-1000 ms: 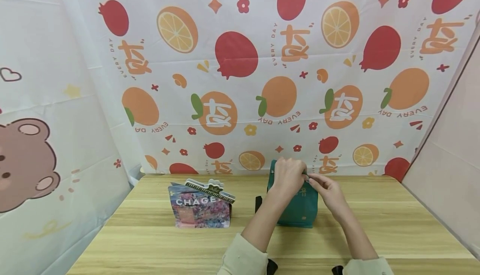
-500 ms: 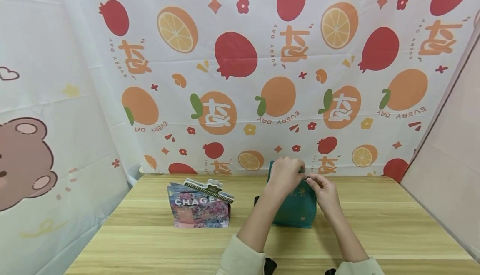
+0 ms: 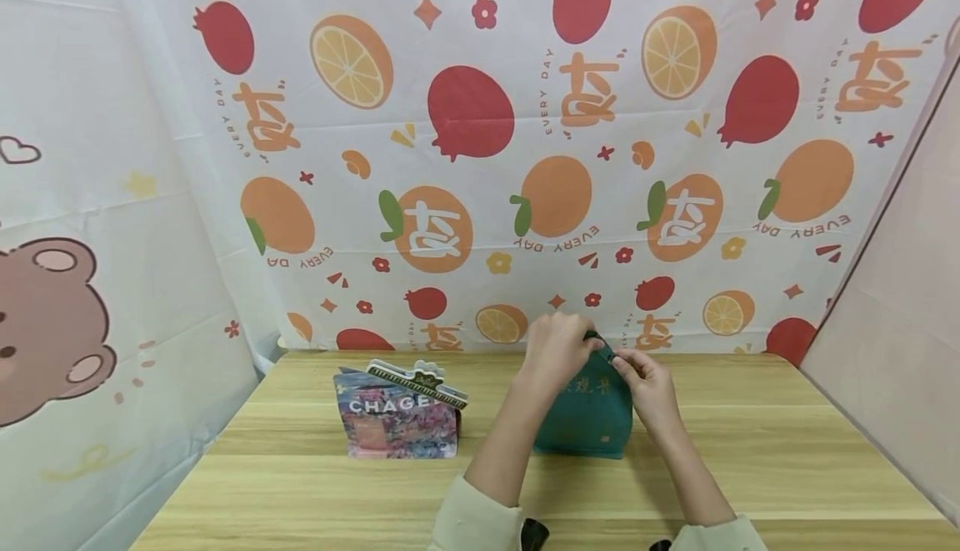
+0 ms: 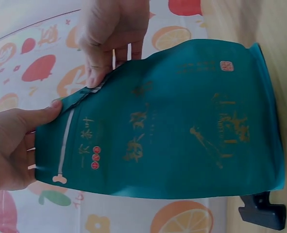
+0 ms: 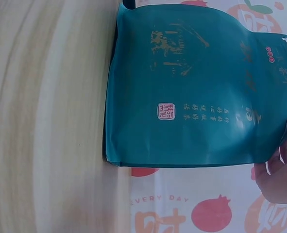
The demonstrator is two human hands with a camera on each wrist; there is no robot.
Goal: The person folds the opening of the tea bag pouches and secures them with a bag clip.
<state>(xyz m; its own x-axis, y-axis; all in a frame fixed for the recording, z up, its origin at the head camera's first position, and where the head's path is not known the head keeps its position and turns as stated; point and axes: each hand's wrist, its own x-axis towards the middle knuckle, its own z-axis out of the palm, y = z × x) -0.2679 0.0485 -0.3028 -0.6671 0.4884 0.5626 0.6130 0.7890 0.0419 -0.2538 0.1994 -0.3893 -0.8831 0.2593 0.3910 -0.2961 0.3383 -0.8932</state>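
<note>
A teal tea pouch [image 3: 585,418] with gold lettering stands upright on the table. My left hand [image 3: 555,351] grips its top edge from above, thumb on the front face in the left wrist view. At the pouch's upper right corner, my right hand [image 3: 647,384] pinches the edge between thumb and fingertips. The stretch of edge between both hands looks creased and folded. Just below the top, a pale line runs across the pouch to a pink bone-shaped mark [image 4: 59,179]. A black clip [image 4: 262,212] lies at the pouch's base.
To the left on the wooden table [image 3: 300,493] stands a colourful CHAGEE pouch [image 3: 401,418], a decorative black-and-white clip [image 3: 420,383] slanting over its top. A fruit-print cloth [image 3: 480,226] hangs behind the table, and pale cloth walls close off both sides.
My left hand has shifted left along the pouch's top, baring more of the edge and the gold lettering. The right hand keeps its pinch; the black clip is now hidden in the head view.
</note>
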